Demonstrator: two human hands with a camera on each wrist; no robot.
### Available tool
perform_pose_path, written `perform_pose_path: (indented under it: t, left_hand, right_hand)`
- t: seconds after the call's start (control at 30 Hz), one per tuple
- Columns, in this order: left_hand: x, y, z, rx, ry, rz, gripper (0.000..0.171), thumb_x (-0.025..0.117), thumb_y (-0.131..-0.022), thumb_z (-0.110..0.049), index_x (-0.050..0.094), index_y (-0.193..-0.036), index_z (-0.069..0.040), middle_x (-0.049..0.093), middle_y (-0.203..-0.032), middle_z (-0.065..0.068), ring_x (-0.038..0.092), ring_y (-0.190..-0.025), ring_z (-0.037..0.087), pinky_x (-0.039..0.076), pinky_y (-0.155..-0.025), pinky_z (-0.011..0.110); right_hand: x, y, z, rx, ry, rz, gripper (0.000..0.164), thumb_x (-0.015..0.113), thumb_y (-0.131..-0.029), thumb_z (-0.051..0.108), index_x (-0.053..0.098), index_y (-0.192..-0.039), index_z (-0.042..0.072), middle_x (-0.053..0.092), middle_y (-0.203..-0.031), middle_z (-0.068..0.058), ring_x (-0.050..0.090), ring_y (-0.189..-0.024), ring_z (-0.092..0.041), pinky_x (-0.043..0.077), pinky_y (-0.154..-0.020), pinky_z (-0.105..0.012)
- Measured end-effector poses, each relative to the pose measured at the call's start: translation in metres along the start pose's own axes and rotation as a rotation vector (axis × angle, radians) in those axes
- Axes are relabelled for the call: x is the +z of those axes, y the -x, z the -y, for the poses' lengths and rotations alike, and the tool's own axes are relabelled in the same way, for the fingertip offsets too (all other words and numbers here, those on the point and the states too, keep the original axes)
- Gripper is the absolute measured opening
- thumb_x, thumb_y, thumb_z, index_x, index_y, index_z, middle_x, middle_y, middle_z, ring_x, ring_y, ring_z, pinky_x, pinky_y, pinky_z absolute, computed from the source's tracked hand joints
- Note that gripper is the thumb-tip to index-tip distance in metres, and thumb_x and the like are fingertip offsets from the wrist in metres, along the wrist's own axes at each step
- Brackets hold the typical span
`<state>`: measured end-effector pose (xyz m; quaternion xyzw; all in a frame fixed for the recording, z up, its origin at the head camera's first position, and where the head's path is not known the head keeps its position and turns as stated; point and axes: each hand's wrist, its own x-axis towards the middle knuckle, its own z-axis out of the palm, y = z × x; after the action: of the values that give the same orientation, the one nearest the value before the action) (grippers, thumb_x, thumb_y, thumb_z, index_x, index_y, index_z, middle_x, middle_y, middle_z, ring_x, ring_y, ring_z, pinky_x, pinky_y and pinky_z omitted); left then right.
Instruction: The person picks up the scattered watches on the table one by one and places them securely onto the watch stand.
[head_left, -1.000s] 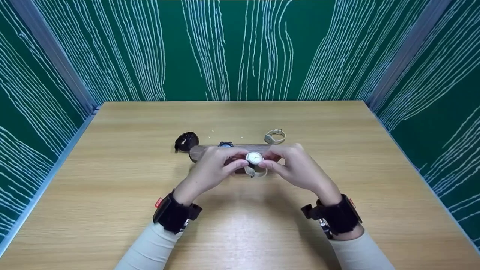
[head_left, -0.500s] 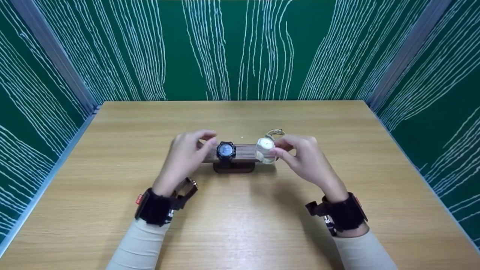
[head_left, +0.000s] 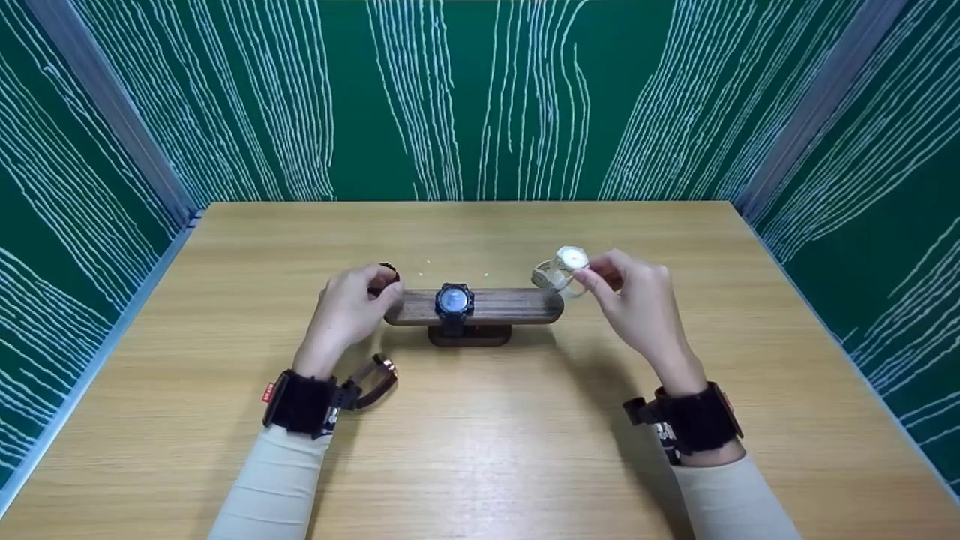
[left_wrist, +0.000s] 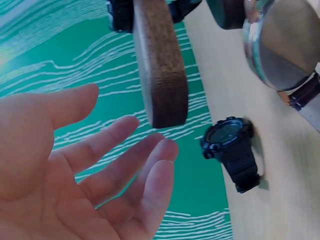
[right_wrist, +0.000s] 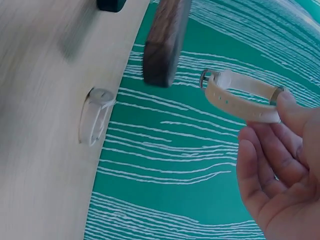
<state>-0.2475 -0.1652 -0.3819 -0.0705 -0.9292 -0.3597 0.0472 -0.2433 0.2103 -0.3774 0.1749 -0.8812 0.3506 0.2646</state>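
My right hand (head_left: 634,300) pinches a white wristwatch (head_left: 572,259) at its case, above the right end of the wooden watch stand (head_left: 514,304). In the right wrist view its pale strap (right_wrist: 240,105) is buckled into a loop. My left hand (head_left: 349,307) is beside the stand's left end, fingers loosely bent and holding nothing. A black digital watch (head_left: 453,300) is wrapped around the stand's bar, left of its middle. Behind the left hand lies another black watch (left_wrist: 227,142), mostly hidden in the head view.
A second pale-strapped watch (right_wrist: 96,117) lies on the table behind the stand's right end, partly covered by the held one in the head view. A watch with a dark brown strap (head_left: 379,382) lies next to my left wrist. Green, white-lined walls (head_left: 525,105) enclose the table.
Both hands held the white watch before the stand a second ago. My left hand has let go and moved left; my right hand has carried the watch right and farther back.
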Motion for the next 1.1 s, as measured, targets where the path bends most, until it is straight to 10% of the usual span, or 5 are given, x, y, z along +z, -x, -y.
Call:
perform_pose_path:
  t: [1.1]
  left_hand:
    - [0.014, -0.001, 0.010, -0.045, -0.075, 0.125, 0.034, 0.061, -0.108, -0.038, 0.070, -0.124, -0.008, 0.069, -0.106, 0.011, 0.063, -0.106, 0.033, 0.051, -0.095, 0.052]
  right_hand:
    - [0.033, 0.011, -0.017, 0.198, 0.011, 0.185, 0.015, 0.078, -0.099, 0.017, 0.072, -0.093, 0.004, 0.075, -0.081, -0.005, 0.069, -0.068, -0.019, 0.051, -0.056, -0.026]
